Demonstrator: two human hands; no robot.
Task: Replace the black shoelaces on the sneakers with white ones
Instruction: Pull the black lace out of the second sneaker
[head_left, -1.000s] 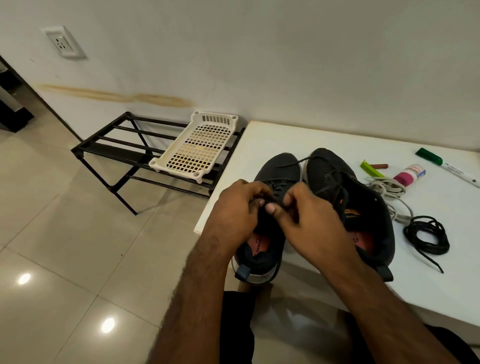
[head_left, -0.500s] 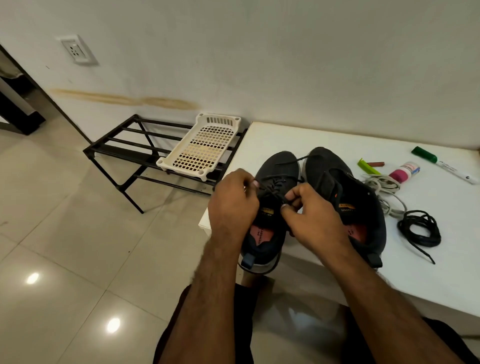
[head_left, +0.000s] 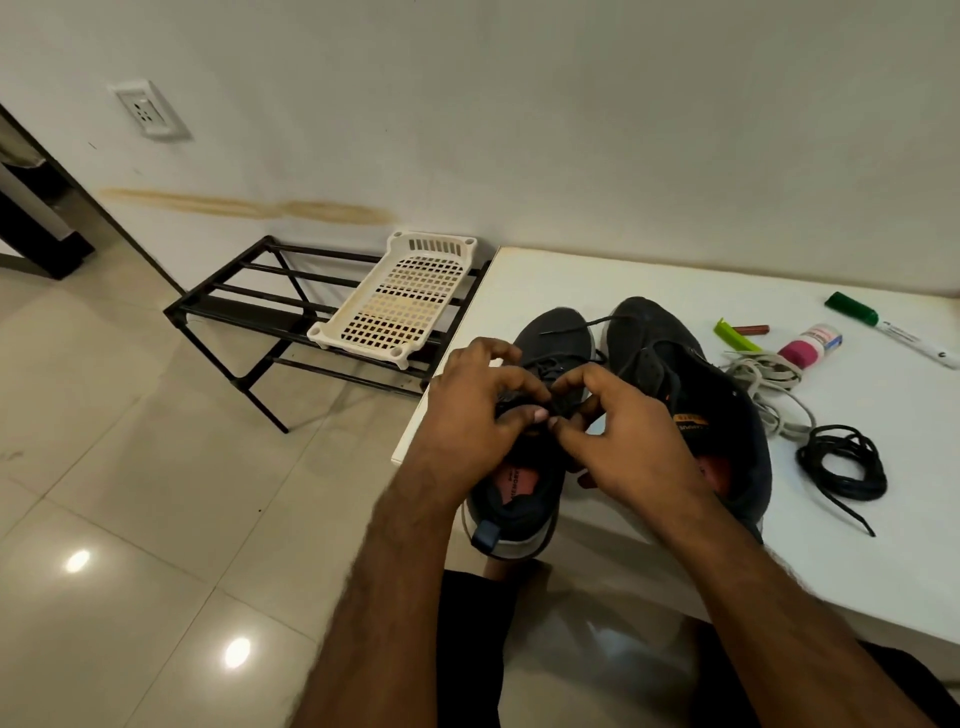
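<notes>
left hand (head_left: 470, 410) and right hand (head_left: 618, 431) | both pinch black lace (head_left: 558, 371) over left sneaker's (head_left: 524, 467) tongue at worktop (head_left: 571, 275) edge | lace looks limp, light; I'd grip near eyelets | white laces (head_left: 769, 379) lie beyond right sneaker (head_left: 691, 395)

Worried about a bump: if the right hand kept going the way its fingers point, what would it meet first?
Probably the left hand: the right hand points leftward over the left sneaker.
</notes>
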